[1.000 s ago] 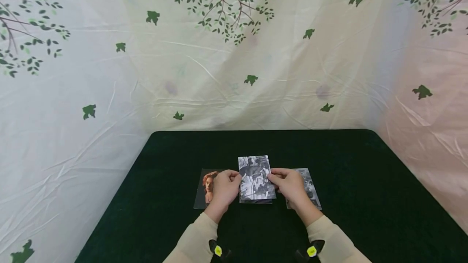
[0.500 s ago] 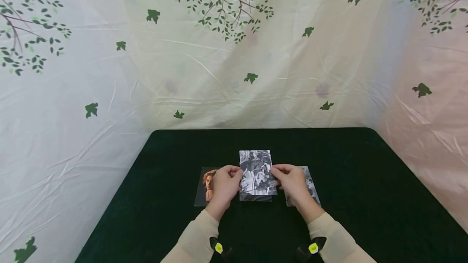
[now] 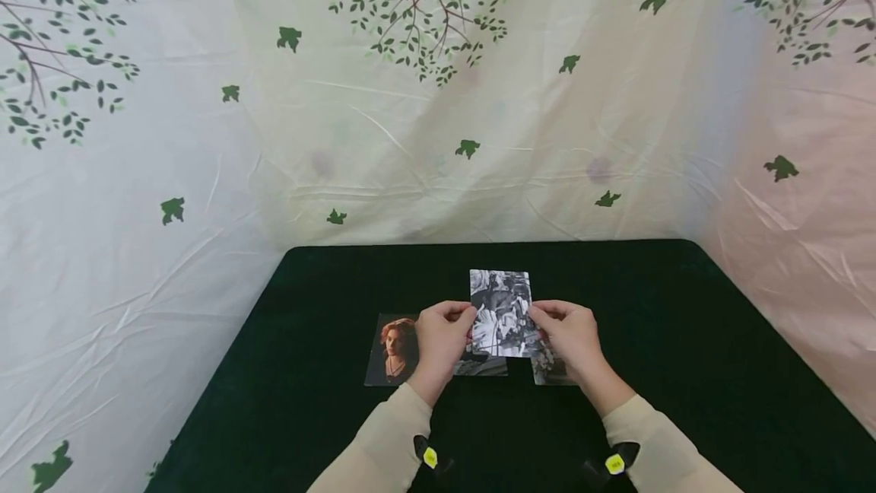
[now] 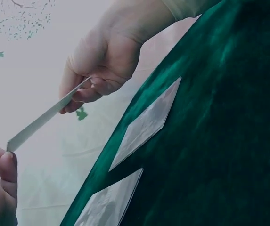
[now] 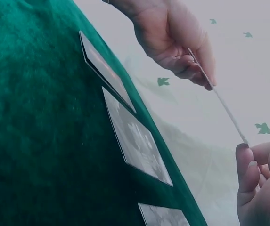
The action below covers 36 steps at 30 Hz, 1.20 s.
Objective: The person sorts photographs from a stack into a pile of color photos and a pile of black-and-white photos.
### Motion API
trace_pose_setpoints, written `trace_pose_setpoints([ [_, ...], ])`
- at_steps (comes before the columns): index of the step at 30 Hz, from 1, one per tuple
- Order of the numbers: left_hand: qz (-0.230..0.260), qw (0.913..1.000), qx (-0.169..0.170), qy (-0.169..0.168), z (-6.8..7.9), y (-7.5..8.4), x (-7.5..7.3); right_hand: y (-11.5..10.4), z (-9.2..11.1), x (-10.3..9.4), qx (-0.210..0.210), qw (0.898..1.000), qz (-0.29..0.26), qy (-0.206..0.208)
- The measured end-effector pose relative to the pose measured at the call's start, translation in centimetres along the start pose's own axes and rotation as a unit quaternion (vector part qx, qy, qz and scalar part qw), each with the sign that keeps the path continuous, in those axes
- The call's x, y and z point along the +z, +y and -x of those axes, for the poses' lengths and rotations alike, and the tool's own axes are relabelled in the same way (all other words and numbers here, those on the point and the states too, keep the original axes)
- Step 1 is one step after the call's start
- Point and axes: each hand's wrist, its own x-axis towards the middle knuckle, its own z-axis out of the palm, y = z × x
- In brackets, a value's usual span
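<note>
A black-and-white photo card (image 3: pixel 502 313) is held up above the table between both hands. My left hand (image 3: pixel 440 341) pinches its left edge between thumb and fingers, and my right hand (image 3: pixel 573 339) pinches the right edge. Both wrist views show the card nearly edge-on, apart from the table. Under and around it lie three more photo cards: a portrait of a red-haired person (image 3: pixel 393 352) at left, a grey middle card (image 3: pixel 481 364) partly covered by the raised one, and a right-hand card (image 3: pixel 550 370) partly hidden by my right hand.
The cards lie in a row on a dark green cloth-covered table (image 3: pixel 328 280). Behind it hangs a pale curtain (image 3: pixel 411 181) printed with leaves and branches, which also runs along both sides.
Both hands have lifted the photo card and shifted it to the right, away from above the middle card. More of the portrait card shows now.
</note>
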Motion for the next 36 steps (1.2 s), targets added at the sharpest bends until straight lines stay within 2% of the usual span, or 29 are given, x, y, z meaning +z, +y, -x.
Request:
trace_pose_setpoints([
  [6, 0.017, 0.9995, 0.015, 0.024, 0.3, -0.3, 1.6, 0.4, 0.1, -1.4, 0.006, 1.0, 0.0, 0.004],
  [14, 0.008, 0.9989, 0.044, 0.014, 0.6, -0.7, 3.3, 1.1, 0.3, -3.5, 0.003, 1.0, 0.015, 0.002],
  [25, -0.001, 0.9989, 0.04, -0.025, 1.0, -0.8, 5.2, 1.9, 0.7, -5.8, 0.005, 0.999, 0.037, 0.009],
  [29, -0.006, 0.999, 0.034, -0.027, 1.3, -0.8, 5.9, 2.7, 0.7, -6.3, 0.011, 0.999, 0.034, 0.015],
  [36, 0.023, 0.9993, 0.017, -0.022, 1.9, -1.0, 7.6, 3.9, 0.6, -6.9, 0.005, 0.998, 0.035, 0.048],
])
